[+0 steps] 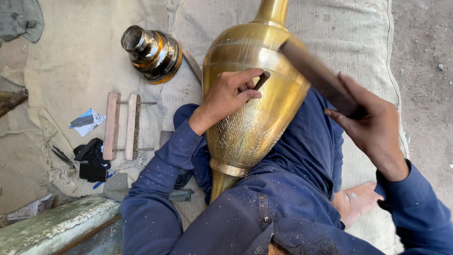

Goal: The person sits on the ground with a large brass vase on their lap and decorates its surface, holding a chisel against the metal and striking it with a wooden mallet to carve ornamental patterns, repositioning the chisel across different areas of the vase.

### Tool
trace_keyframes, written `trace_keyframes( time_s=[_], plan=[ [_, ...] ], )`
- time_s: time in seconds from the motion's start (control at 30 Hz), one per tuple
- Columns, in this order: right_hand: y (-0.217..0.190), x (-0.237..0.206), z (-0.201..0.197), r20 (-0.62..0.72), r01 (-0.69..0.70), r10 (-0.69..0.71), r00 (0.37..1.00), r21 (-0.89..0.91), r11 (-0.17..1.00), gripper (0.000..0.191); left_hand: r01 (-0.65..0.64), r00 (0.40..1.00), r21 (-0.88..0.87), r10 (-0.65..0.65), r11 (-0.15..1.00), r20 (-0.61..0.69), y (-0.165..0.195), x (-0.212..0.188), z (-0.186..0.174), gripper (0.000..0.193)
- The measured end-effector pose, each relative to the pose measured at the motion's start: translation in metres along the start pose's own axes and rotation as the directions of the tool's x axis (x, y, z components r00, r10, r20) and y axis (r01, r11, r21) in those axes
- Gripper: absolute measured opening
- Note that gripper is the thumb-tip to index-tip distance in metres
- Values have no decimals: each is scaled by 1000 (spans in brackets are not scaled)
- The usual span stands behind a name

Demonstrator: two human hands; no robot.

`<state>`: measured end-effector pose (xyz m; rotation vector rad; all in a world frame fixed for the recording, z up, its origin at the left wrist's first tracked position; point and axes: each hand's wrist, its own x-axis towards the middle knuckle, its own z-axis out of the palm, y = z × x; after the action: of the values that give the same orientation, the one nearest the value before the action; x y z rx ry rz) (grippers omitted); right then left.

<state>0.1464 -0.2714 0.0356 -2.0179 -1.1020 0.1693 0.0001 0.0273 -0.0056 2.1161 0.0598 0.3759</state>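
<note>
A big gold vase (pixel 250 94) lies across the person's lap. The left hand (pixel 229 94) rests on the vase, fingers closed around a small metal punch (pixel 261 81). The right hand (pixel 373 123) is closed tight around a wooden hammer (pixel 314 73), raised above the vase.

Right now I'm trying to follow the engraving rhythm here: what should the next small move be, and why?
Probably bring the wooden striker in the right hand down onto the top of the chisel. The left hand already holds the chisel with its tip on the brass vase, beside engraved lines, and the striker is raised just above and to one side of it.
</note>
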Motion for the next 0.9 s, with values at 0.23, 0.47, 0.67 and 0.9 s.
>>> trace_keyframes(
  time_s=[0.23,0.47,0.67,0.9],
  plan=[
    [-49,43,-33,205,60,91,974,-630,774,72,12,967,-54,-26,998,-253,-5,-20,16,49],
    [-92,80,-45,424,412,-102,900,-753,513,66,118,887,-109,-154,987,-434,-4,-33,34,49],
    [-109,94,-43,543,549,-111,833,-781,297,65,112,810,-228,-222,967,-542,5,-41,49,42],
    [-140,104,-36,594,632,-218,774,-745,213,71,81,707,-338,-293,938,-644,5,-50,69,38]
  ],
)
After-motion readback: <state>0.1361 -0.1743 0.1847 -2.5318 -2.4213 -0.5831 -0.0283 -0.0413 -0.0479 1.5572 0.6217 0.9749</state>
